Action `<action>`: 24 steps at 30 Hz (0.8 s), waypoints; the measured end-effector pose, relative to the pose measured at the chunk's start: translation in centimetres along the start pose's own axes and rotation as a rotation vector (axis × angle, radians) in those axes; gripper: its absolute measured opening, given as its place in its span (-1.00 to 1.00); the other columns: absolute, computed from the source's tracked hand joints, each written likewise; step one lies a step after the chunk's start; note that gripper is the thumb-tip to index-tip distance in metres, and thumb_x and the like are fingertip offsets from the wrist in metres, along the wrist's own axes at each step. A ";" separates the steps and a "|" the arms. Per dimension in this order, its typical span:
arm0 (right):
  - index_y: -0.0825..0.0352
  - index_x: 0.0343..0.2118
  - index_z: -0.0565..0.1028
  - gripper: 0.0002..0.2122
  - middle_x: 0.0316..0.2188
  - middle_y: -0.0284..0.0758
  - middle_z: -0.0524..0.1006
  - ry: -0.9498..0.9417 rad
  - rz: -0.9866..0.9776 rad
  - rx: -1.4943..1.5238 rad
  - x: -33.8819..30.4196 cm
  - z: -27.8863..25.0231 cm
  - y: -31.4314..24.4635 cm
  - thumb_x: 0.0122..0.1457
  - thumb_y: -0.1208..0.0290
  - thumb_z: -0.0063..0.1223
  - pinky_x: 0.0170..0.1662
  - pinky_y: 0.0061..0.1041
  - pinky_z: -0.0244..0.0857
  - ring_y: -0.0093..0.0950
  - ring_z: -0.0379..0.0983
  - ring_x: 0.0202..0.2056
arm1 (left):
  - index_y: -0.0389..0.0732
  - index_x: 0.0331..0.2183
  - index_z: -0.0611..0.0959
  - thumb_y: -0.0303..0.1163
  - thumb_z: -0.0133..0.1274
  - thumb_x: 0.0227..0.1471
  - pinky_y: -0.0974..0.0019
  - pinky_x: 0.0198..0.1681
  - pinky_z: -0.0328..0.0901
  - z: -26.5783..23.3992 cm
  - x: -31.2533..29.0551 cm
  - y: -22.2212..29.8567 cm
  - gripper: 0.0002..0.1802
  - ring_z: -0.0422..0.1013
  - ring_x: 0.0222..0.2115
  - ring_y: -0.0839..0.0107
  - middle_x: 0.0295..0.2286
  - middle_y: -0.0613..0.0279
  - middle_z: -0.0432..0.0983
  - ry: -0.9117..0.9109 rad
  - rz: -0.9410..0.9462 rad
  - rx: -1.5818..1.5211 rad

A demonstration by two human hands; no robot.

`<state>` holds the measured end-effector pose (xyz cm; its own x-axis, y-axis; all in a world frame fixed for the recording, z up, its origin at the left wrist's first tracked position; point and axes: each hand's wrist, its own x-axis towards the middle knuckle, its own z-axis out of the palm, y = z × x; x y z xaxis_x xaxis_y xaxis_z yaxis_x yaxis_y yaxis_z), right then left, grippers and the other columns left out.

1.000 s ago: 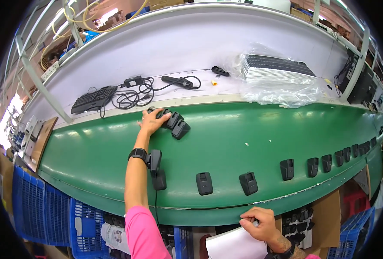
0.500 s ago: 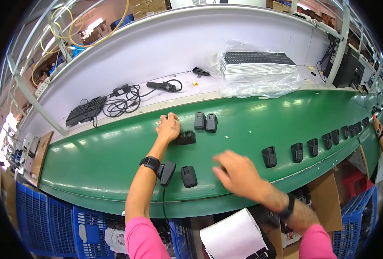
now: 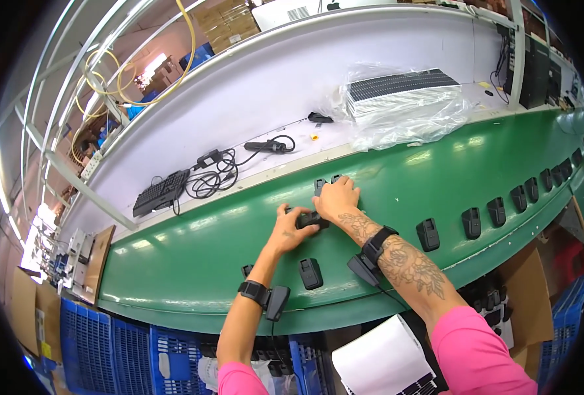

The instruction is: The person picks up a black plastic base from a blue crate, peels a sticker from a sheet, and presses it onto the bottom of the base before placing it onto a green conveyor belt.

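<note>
My left hand (image 3: 290,230) is on the green work surface (image 3: 193,263), its thumb and forefinger closed around a black boxy device (image 3: 313,221). Touching close beside it, my right hand (image 3: 337,199) bends over a pair of upright black devices, and its fingers close about them. Only the top of the left one (image 3: 319,186) and a bit of the right one (image 3: 336,178) show past the knuckles. Nearer me stands a single black device (image 3: 310,274); another (image 3: 247,270) is mostly hidden behind my left forearm. Each wrist wears a black strap with a small corded unit.
Several matching black devices (image 3: 471,223) line the right front edge. Behind the surface, a shelf holds a keyboard (image 3: 162,193), tangled cables (image 3: 213,178) and a plastic-wrapped stack of panels (image 3: 404,99). Blue crates (image 3: 87,336), white paper (image 3: 384,359) and a cardboard box (image 3: 532,289) sit below the front edge.
My right hand has moved left and away from me onto the upright pair. My left hand has come nearer me and now grips the black device beside it. The view has shifted.
</note>
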<state>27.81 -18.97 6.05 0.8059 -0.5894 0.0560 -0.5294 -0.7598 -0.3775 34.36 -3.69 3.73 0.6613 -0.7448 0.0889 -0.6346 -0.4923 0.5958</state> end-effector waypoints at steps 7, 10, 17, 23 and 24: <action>0.27 -0.14 0.54 -0.57 0.04 -0.07 0.32 -0.041 0.090 0.025 3.2 -1.0 0.4 -0.07 0.16 0.19 0.03 -0.12 0.18 -0.14 0.18 0.07 | -0.39 -0.28 0.49 -0.12 0.23 -0.14 0.02 0.00 0.23 1.7 0.3 2.1 -0.46 0.20 0.01 -0.21 -0.05 -0.48 0.19 0.016 0.145 0.234; 0.29 -0.24 0.57 -0.66 -0.07 -0.08 0.39 -0.058 -0.017 0.014 3.8 -1.4 4.4 -0.13 0.27 0.18 0.00 -0.20 0.29 -0.16 0.27 0.02 | -0.38 -0.25 0.49 -0.11 0.22 -0.14 -0.10 0.07 0.09 2.4 1.0 1.3 -0.45 0.14 0.02 -0.35 -0.14 -0.46 0.31 0.006 0.153 0.192; 0.30 -0.30 0.60 -0.75 -0.13 -0.12 0.41 0.255 -0.059 0.043 2.4 1.6 3.2 -0.01 0.32 0.03 0.05 -0.17 0.16 -0.18 0.27 -0.02 | -0.31 -0.03 0.38 -0.01 0.17 -0.10 -0.08 0.16 -0.03 1.3 0.8 -0.4 -0.28 -0.11 0.18 -0.28 0.05 -0.49 0.06 -0.015 0.166 0.307; 0.35 -0.41 0.59 -0.67 -0.17 -0.04 0.42 0.124 -0.183 0.317 -5.3 -6.6 8.8 -0.29 0.28 0.22 0.01 -0.23 0.19 -0.10 0.28 -0.05 | -0.31 0.11 0.27 -0.15 0.05 0.08 0.03 0.23 -0.16 1.2 -1.7 1.6 -0.33 -0.12 0.21 -0.09 0.18 -0.30 -0.15 0.256 0.187 0.342; 0.36 -0.41 0.58 -0.67 -0.19 -0.01 0.41 0.091 -0.263 0.440 -8.1 -9.7 12.3 -0.28 0.26 0.21 -0.02 -0.24 0.22 -0.09 0.31 -0.09 | -0.33 0.11 0.25 -0.17 0.02 0.10 0.04 0.22 -0.14 0.6 -3.1 3.3 -0.35 -0.10 0.21 -0.06 0.18 -0.25 -0.13 0.275 0.267 0.405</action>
<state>12.21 -26.19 9.88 0.8601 -0.4302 0.2740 -0.1346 -0.7096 -0.6916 29.98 -3.33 4.91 0.5019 -0.7490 0.4324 -0.8616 -0.4767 0.1743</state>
